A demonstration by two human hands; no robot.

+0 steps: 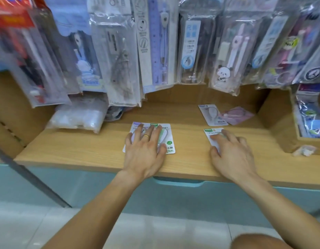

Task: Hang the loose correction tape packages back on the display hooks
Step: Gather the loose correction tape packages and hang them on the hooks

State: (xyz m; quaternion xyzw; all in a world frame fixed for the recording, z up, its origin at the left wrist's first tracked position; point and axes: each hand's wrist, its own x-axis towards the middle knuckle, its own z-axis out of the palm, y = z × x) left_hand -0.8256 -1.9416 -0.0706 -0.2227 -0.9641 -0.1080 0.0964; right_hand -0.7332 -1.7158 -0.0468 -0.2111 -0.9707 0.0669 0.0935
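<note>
While both packages lie flat on shelf, left hand [145, 148] rests spread-fingered on near-left package [169, 139], right hand [231, 150] on near-right package [212, 133]; nothing gripped. Light, stiff card, slippery: slide to edge, pinch near hang-hole.

Shelf [94, 151]: pale wood grain, light tan; cabinet front [173, 200] below it pale teal. Package under left hand [144, 150]: white card [170, 150], lilac top-left corner, green tab at top edge and green print at lower right; gold ring [146, 135] on one finger; package under right hand [233, 152]: white card [210, 134] with green tab at top-left corner. Farther back: grey-white package [212, 115] touching a pink one [236, 115]; hanging above, a lilac ruler [156, 40], a pink compass [237, 49] over a black-and-white panda print [222, 73], and red packaging [13, 20] at far left.
</note>
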